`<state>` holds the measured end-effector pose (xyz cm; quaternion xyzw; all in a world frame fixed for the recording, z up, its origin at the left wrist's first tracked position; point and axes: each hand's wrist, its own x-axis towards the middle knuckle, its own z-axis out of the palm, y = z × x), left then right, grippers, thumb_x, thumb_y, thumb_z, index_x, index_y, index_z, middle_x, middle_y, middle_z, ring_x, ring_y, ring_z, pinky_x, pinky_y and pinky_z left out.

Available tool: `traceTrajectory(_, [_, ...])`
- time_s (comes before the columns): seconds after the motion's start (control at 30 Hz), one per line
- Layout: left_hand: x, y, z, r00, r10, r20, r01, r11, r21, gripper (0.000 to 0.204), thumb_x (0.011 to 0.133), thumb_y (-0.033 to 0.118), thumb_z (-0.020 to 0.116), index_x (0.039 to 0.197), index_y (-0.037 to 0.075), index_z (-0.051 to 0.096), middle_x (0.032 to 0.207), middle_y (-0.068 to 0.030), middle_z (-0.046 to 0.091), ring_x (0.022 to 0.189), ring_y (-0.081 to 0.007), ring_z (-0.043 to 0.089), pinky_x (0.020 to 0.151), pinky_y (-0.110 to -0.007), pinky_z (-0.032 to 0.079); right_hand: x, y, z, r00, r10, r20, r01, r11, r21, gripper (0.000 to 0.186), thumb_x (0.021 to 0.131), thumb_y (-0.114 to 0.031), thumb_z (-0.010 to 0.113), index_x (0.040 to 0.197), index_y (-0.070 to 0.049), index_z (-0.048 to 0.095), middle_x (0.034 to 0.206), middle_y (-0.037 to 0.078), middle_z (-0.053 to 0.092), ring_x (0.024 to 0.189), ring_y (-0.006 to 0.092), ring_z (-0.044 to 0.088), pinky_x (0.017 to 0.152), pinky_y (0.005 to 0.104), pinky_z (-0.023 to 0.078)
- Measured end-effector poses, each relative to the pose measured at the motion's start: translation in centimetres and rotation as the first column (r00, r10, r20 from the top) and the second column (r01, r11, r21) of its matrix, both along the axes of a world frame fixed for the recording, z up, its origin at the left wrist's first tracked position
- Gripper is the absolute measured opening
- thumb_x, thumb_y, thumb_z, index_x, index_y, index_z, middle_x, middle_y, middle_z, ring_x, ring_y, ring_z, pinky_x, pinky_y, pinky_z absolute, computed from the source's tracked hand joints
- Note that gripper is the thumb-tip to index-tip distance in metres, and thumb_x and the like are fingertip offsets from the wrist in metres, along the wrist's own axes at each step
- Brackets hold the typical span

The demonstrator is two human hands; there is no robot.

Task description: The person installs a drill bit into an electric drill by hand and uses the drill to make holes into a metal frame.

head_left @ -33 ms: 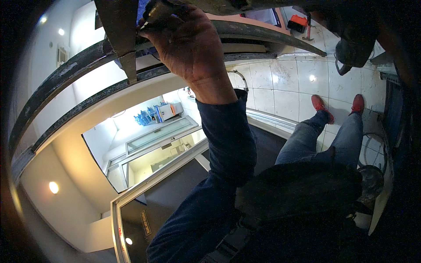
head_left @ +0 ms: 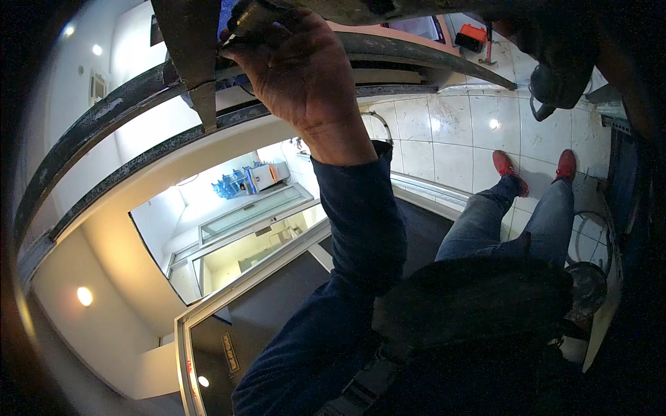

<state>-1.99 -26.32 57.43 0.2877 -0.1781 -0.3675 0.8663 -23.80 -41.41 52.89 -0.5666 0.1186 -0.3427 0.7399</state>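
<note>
My left hand (head_left: 298, 73) is raised at the top, palm side showing, fingers bent around a dark cylindrical piece (head_left: 253, 17) with a dull brassy sheen. Its thumb and fingertips pinch close to a dark flat metal upright (head_left: 189, 59). Only part of the cylinder shows, and its far end is cut off by the upper edge. At the upper right a dark, bulky shape (head_left: 565, 66) hangs in deep shadow. My right hand seems to be near there, but its fingers cannot be made out.
Curved, worn metal bars (head_left: 104, 107) cross in front of me. Below lie a dark panel with a pale frame (head_left: 182, 347) and a glass-fronted opening (head_left: 257, 215). White floor tiles (head_left: 451, 118) hold a red-and-black box (head_left: 472, 35), a hammer (head_left: 488, 52) and my red shoes (head_left: 506, 163).
My left hand and sleeve have shifted very slightly to the right. The grip looks the same, and the surroundings have not visibly moved.
</note>
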Motion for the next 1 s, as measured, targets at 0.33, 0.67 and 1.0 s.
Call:
traceTrajectory(0.33, [-1.8, 0.0, -0.3, 0.999, -0.039, -0.003, 0.039, 0.998, 0.053, 0.04, 0.081, 0.025, 0.079, 0.116, 0.011, 0.064, 0.113, -0.0054, 0.068, 0.114, -0.022, 0.062, 0.108, -0.042, 0.044, 0.5, -0.1, -0.9, 1.0, -0.02, 0.008, 0.02, 1.0, 0.001, 0.056, 0.083, -0.041, 0.068, 0.118, 0.003, 0.062, 0.101, 0.019, 0.069, 0.072, 0.0215, 0.071, 0.067, 0.0318, 0.062])
traceTrajectory(0.67, [-1.7, 0.6, 0.4, 0.999, 0.04, 0.027, -0.042, 0.996, 0.073, 0.039, 0.082, 0.025, 0.078, 0.117, 0.012, 0.065, 0.114, -0.0048, 0.068, 0.117, -0.022, 0.06, 0.111, -0.044, 0.039, 0.3, 0.1, -1.4, 1.0, -0.018, 0.025, 0.018, 1.0, 0.011, 0.056, 0.083, -0.04, 0.068, 0.119, 0.002, 0.061, 0.102, 0.019, 0.069, 0.073, 0.0217, 0.071, 0.068, 0.0322, 0.061])
traceTrajectory(1.0, [-0.5, 0.8, 1.0, 0.991, 0.113, 0.073, -0.118, 0.992, 0.055, 0.038, 0.083, 0.025, 0.078, 0.117, 0.014, 0.065, 0.116, -0.0042, 0.067, 0.12, -0.022, 0.058, 0.115, -0.047, 0.034, 0.3, 0.3, -3.3, 0.997, -0.017, 0.069, 0.017, 1.0, 0.01, 0.057, 0.083, -0.04, 0.068, 0.12, 0.002, 0.061, 0.102, 0.018, 0.069, 0.075, 0.0219, 0.071, 0.069, 0.0325, 0.061])
